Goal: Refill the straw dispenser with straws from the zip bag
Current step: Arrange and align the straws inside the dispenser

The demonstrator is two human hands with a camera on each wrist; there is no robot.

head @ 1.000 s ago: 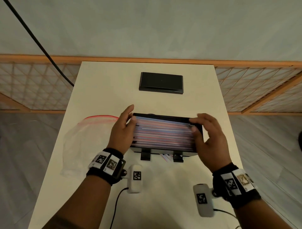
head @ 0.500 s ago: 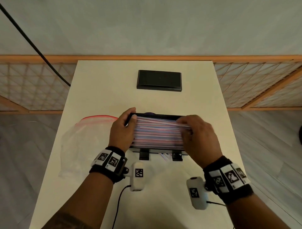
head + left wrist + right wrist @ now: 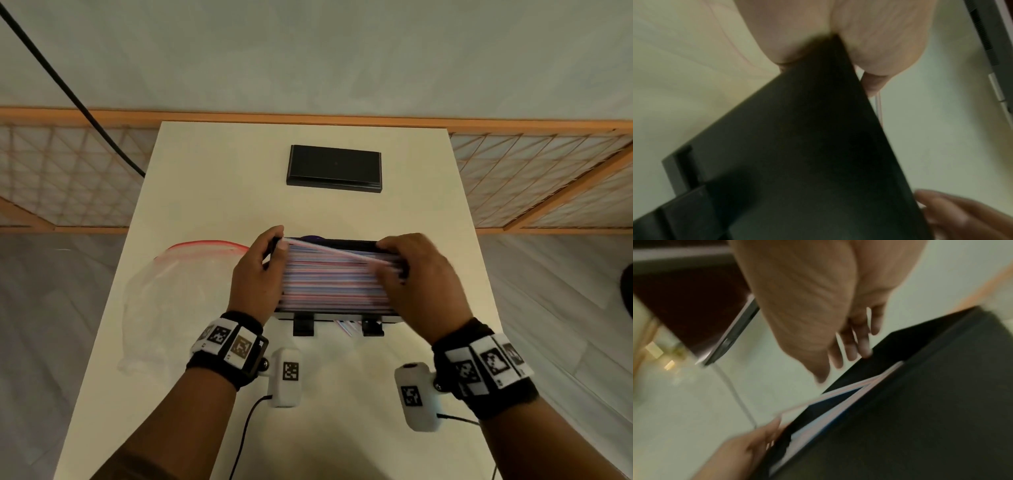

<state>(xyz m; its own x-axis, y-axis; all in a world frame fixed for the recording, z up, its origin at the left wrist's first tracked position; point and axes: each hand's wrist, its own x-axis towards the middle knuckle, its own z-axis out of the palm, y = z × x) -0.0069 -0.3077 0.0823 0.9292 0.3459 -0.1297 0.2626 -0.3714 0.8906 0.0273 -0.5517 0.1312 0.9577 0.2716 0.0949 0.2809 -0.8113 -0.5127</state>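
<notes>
The black straw dispenser [image 3: 346, 245] stands open-topped in the middle of the table, packed with striped straws [image 3: 329, 284]. One straw lies slanted across the top of the pile. My left hand [image 3: 257, 277] grips the dispenser's left end wall [image 3: 797, 146], with the thumb at the slanted straw's end. My right hand [image 3: 421, 284] lies over the right end, its fingers [image 3: 865, 347] fairly straight and pressing on the straws by the rim. The clear zip bag [image 3: 178, 291] with a red zip lies flat to the left.
The dispenser's black lid [image 3: 335, 168] lies at the far middle of the cream table [image 3: 212, 192]. A few straw ends show at the bottom slot [image 3: 342, 325]. Wooden lattice screens [image 3: 68, 178] stand behind the table. Wrist-camera cables [image 3: 246, 421] trail over the near table.
My right hand has slid left from the dispenser's right end onto the straws. My left thumb has moved up to the top of the pile, and a straw now lies slanted.
</notes>
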